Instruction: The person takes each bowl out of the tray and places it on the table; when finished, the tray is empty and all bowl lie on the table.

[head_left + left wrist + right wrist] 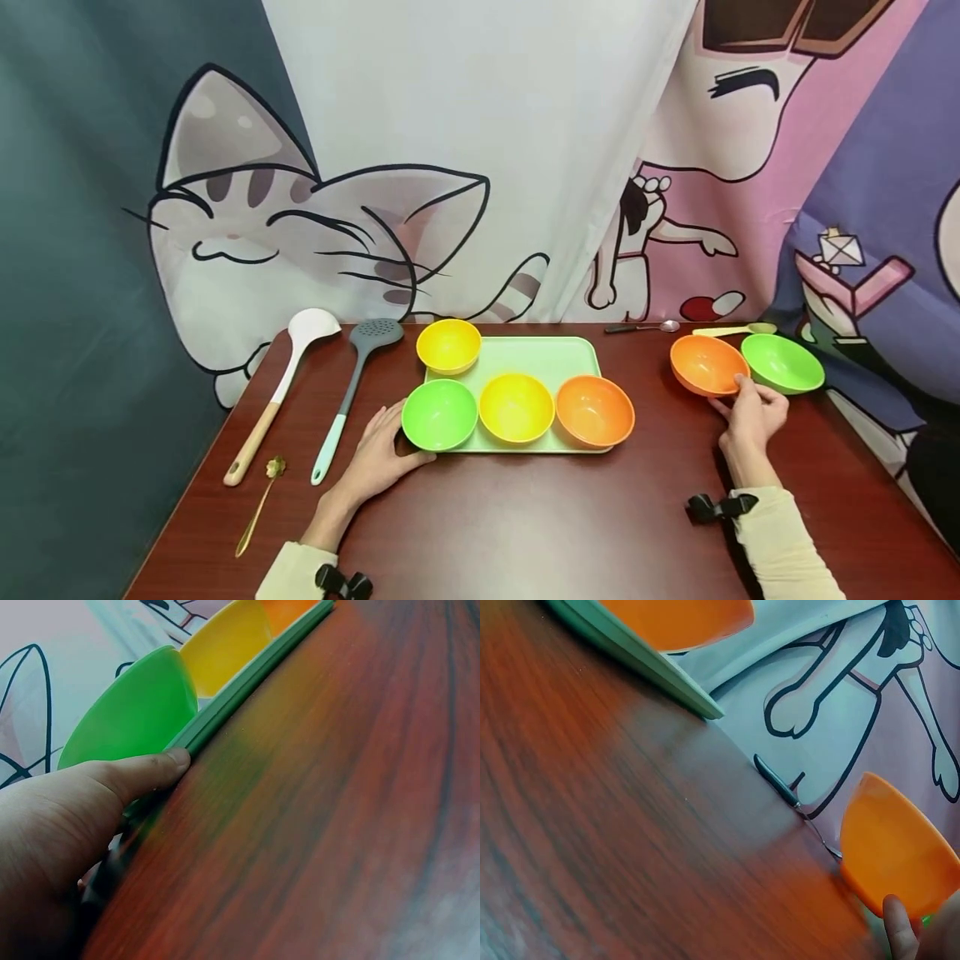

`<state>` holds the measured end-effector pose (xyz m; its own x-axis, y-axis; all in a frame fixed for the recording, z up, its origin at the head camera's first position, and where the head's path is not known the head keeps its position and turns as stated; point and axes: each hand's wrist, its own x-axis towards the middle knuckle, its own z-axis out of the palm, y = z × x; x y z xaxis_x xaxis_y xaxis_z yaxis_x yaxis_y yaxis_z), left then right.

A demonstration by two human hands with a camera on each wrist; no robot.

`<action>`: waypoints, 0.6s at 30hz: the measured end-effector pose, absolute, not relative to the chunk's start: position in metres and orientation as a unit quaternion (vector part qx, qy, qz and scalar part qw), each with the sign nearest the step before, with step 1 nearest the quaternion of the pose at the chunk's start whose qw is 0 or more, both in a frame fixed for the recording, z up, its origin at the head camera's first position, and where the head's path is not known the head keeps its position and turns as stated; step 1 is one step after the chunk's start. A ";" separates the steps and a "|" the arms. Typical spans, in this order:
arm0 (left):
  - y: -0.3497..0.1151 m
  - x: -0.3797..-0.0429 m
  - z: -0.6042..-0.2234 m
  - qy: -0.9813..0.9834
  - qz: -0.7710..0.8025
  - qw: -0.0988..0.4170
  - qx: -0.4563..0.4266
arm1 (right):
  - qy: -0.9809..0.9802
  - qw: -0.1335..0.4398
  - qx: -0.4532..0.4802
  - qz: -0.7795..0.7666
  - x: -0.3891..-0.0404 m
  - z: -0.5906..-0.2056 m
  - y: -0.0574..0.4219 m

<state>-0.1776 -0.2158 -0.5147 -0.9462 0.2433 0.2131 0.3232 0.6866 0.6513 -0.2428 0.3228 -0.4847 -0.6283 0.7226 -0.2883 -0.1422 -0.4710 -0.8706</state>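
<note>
My left hand (378, 450) is at the front left corner of a pale green tray (517, 354). Its thumb (154, 769) lies straight against the tray's front edge, beside a green bowl (440, 415). A yellow bowl (517, 408) and an orange bowl (595, 412) line up with it along the tray's front, and another yellow bowl (448, 346) sits at the back left corner. Off to the right, my right hand (752, 421) pinches the near right rim of a second orange bowl (708, 365). A second green bowl (782, 363) stands right beside it.
A white ladle (292, 367), a grey slotted turner (358, 375) and a small gold spoon (262, 504) lie at left. Along the back right edge are a dark-handled spoon (641, 327) and a yellowish spoon (735, 330). A printed curtain (480, 125) hangs behind the table (540, 525).
</note>
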 end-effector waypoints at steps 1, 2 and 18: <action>-0.214 -0.177 -0.516 -0.916 -0.365 0.051 -0.156 | -0.433 0.275 -0.337 0.790 -0.240 -0.485 0.326; -0.211 -0.177 -0.518 -0.916 -0.365 0.050 -0.159 | -0.433 0.275 -0.339 0.788 -0.238 -0.486 0.328; -0.217 -0.177 -0.519 -0.917 -0.360 0.065 -0.160 | -0.437 0.277 -0.329 0.790 -0.238 -0.488 0.330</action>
